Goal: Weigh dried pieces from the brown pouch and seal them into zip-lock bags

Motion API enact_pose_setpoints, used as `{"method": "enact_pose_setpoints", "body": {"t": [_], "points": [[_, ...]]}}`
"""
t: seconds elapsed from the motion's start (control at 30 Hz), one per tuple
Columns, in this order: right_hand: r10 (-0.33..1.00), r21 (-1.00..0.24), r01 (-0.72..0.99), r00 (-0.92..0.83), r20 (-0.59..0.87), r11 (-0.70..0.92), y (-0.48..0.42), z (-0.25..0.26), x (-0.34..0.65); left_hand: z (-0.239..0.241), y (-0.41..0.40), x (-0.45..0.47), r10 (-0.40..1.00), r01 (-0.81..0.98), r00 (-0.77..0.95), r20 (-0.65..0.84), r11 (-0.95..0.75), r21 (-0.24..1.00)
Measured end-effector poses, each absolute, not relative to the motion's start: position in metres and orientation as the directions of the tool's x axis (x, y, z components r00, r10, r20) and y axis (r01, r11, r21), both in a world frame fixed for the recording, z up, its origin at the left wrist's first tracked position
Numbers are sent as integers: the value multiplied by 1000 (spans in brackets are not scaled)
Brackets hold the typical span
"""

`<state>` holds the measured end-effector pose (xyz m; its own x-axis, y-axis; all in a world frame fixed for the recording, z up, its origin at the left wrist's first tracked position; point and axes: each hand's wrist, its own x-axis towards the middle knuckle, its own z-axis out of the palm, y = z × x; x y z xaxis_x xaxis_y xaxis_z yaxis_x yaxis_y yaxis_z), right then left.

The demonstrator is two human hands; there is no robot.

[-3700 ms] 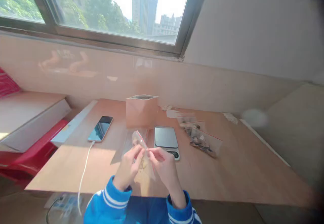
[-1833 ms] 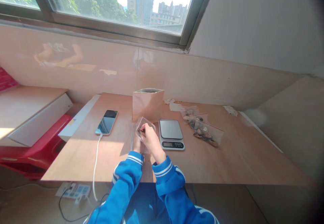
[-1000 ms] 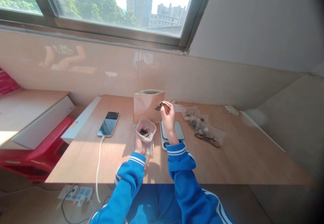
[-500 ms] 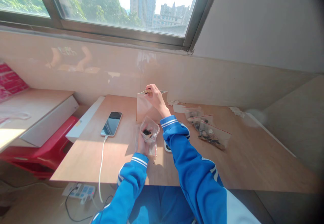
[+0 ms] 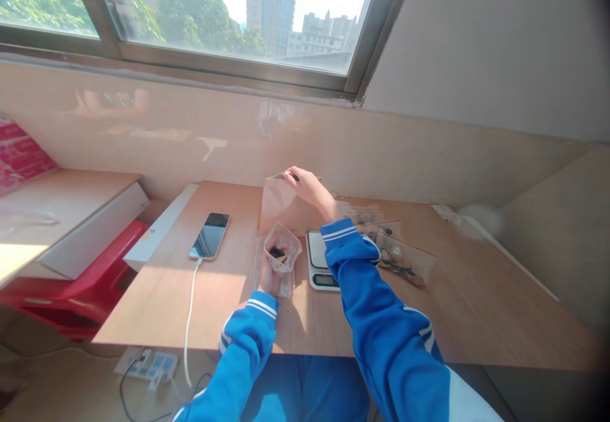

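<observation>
- Sleeves (image 5: pixel 381 295): bright blue, white-striped cuffs.
- Standing paper bag (image 5: pixel 282 209): pale pinkish tan.
- Small plastic bag (image 5: pixel 282 251): clear, dark pieces inside.
- Scale (image 5: pixel 320 260): silver grey.
- Phone (image 5: pixel 210 236): black screen, white cable.
- Table (image 5: pixel 476 307): light wood.
- Filled bags (image 5: pixel 403 262): clear, red-edged.

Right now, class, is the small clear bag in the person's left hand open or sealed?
Open. The clear bag in the left hand shows a wide, rounded mouth with dark pieces inside.

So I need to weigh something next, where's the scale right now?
In the head view the scale lies mid-table, right of the small bag that the left hand holds, just before the paper bag, partly hidden by the right sleeve.
</observation>
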<state>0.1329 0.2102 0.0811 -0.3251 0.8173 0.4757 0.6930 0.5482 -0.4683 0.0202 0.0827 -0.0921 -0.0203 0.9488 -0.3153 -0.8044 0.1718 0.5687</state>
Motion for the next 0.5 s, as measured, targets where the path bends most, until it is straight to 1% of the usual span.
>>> {"method": "enact_pose_setpoints", "body": {"t": [0.1, 0.17, 0.23, 0.3, 0.33, 0.37, 0.4, 0.43, 0.47, 0.5], "points": [[833, -484, 710, -271, 483, 511, 213, 82, 141, -86, 81, 21, 935, -795, -22, -355, 199, 573], [840, -458, 738, -273, 468, 495, 214, 82, 145, -83, 81, 21, 933, -794, -21, -360, 203, 573], [848, -356, 807, -303, 435, 471, 214, 82, 146, -82, 82, 21, 934, -795, -19, -358, 203, 572], [852, -195, 878, -335, 401, 437, 212, 84, 145, -83, 83, 21, 935, -798, -15, -355, 203, 568], [848, -119, 898, -347, 400, 424, 210, 85, 144, -84, 83, 21, 936, -803, -14, -350, 199, 562], [837, -70, 906, -352, 419, 417, 207, 87, 143, -86, 84, 21, 939, -808, -13, -345, 193, 556], [818, -49, 909, -348, 458, 414, 202, 88, 141, -89, 85, 21, 940, -813, -11, -340, 189, 551], [791, -55, 905, -337, 510, 422, 196, 89, 140, -92, 85, 21, 941, -817, -8, -337, 188, 546], [762, -91, 892, -320, 564, 442, 188, 88, 138, -95, 86, 20, 942, -818, -6, -335, 188, 544], [739, -151, 867, -299, 603, 474, 179, 86, 136, -98, 87, 20, 942, -817, -4, -336, 190, 545]]}}
